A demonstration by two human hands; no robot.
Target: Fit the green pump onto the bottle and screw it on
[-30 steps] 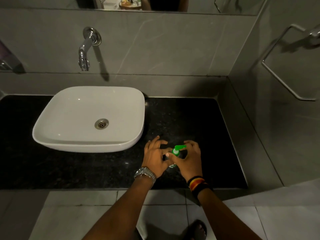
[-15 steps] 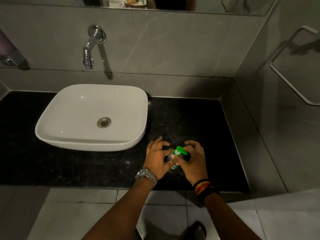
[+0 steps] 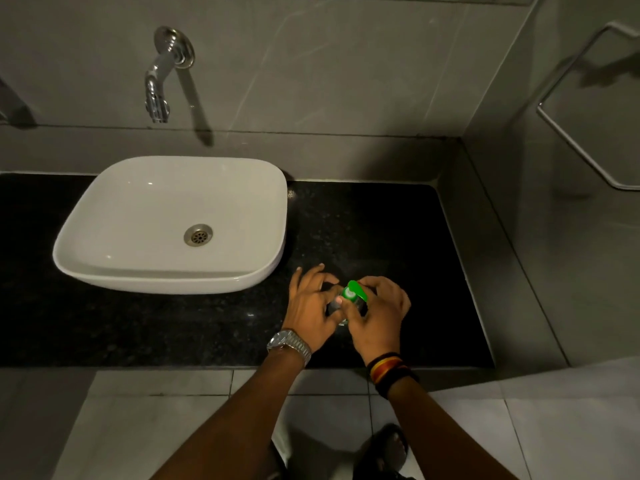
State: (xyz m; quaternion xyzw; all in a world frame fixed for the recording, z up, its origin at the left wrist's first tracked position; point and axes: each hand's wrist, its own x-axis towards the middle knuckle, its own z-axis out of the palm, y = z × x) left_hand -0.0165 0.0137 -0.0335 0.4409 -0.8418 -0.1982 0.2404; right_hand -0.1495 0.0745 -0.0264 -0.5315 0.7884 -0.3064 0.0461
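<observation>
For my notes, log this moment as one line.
step: screwing | left hand: grip on bottle | right hand: grip on green plastic pump | place: black speckled stone counter, right of white ceramic basin

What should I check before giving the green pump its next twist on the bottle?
1. Green pump sits on top of the bottle: ok.
2. Right hand around the pump: ok.
3. Left hand steadying the bottle: ok.
4. Bottle standing on the black counter, away from its front edge: ok.
5. Threads engaged straight, not crossed: cannot tell, fingers hide the neck.
6. Bottle clear of the white basin: ok.
</observation>
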